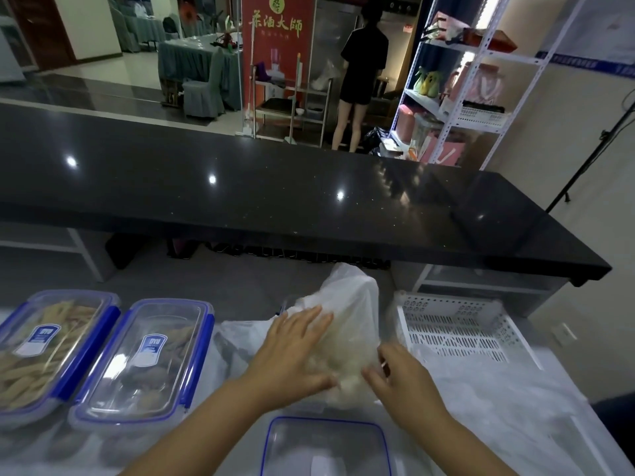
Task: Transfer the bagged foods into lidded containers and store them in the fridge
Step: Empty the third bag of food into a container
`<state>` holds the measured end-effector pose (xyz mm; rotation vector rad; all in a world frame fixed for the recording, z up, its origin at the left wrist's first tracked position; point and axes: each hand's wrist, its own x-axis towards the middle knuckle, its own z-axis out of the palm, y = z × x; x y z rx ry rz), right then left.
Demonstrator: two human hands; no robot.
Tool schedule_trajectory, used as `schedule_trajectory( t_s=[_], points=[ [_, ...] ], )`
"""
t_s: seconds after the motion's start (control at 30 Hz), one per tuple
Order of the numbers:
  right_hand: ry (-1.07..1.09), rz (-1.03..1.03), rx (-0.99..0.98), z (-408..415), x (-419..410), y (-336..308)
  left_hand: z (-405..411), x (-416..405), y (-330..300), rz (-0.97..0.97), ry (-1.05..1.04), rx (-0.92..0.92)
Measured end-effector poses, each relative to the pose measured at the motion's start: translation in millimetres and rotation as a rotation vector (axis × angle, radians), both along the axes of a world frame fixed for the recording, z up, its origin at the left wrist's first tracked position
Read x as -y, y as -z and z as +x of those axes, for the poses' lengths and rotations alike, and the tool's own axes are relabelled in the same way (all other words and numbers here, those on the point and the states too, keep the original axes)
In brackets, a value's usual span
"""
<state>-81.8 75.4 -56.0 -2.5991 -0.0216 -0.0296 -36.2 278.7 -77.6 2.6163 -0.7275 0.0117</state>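
Note:
A clear plastic bag [347, 324] of pale white food stands upright in the middle of the worktop. My left hand [292, 352] lies flat against its left side with fingers straight. My right hand [398, 376] pinches the bag's lower right side with its fingertips. Just in front of the bag lies a clear lid with a blue rim [324, 444]. At the left stand two lidded containers with blue clips: one [44, 348] holds yellowish strips, the other [144, 362] holds darker pieces.
A white perforated basket [457, 328] sits to the right of the bag. Crumpled clear plastic [508, 400] covers the worktop at the right. A raised black counter [275, 194] runs across behind. A person stands far back by a metal shelf [460, 80].

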Motion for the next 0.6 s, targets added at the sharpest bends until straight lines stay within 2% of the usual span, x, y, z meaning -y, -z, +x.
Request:
schedule_trajectory(
  t_s=[0.03,0.1,0.17,0.37,0.47,0.6],
  points=[
    [0.018,0.028,-0.006,2.9,-0.7,0.2,-1.7,1.5,3.4,0.04,0.009,-0.064],
    [0.07,0.222,-0.025,7.8,-3.8,-5.9,-3.7,3.3,3.8,0.075,0.035,-0.137],
    [0.105,0.39,-0.01,13.2,-9.8,-17.6,-6.8,5.2,-2.7,0.038,0.053,-0.171],
    [0.059,0.697,0.079,36.8,-33.5,-64.7,9.6,3.4,-20.9,-0.159,-0.05,-0.025],
    [0.032,0.748,0.118,47.3,-41.8,-72.9,17.7,-5.7,-22.7,-0.205,-0.121,0.026],
    [0.047,0.545,0.106,60.6,-42.2,-53.8,24.4,-17.6,-18.9,-0.117,-0.249,0.002]
  ],
)
